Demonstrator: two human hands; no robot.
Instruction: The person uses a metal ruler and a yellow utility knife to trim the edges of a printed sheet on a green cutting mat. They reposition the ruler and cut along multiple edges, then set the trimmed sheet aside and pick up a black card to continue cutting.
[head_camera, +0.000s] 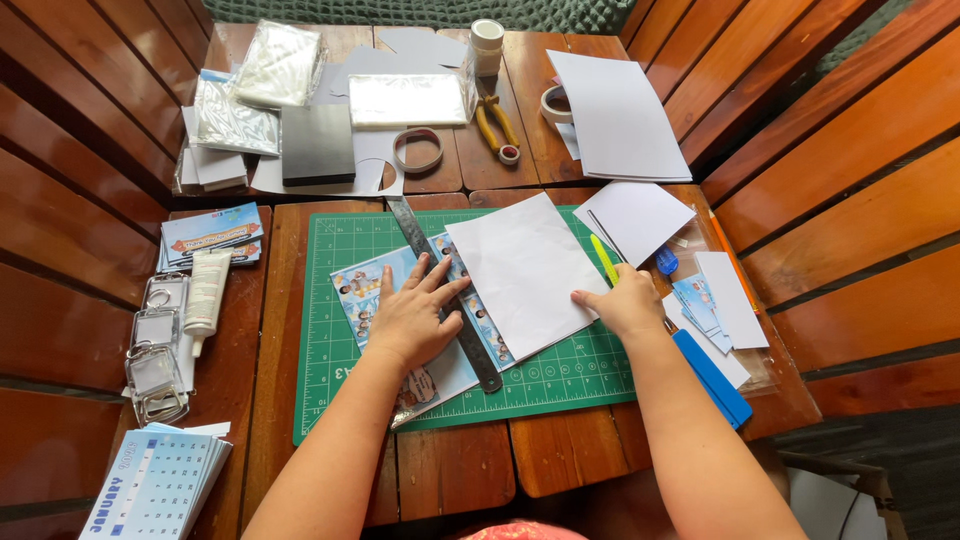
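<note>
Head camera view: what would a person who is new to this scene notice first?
First, the green cutting mat in the middle of the wooden table. On it the left hand presses flat on a metal ruler laid over a printed photo sheet, partly under white paper. The right hand holds a yellow-green knife at the paper's right edge.

We note the green cutting mat (330, 400) has bare room along its near and left edges. Beyond it, a tape roll (418, 150) and pliers (497, 127) block; left of it, a glue tube (207, 292).
</note>
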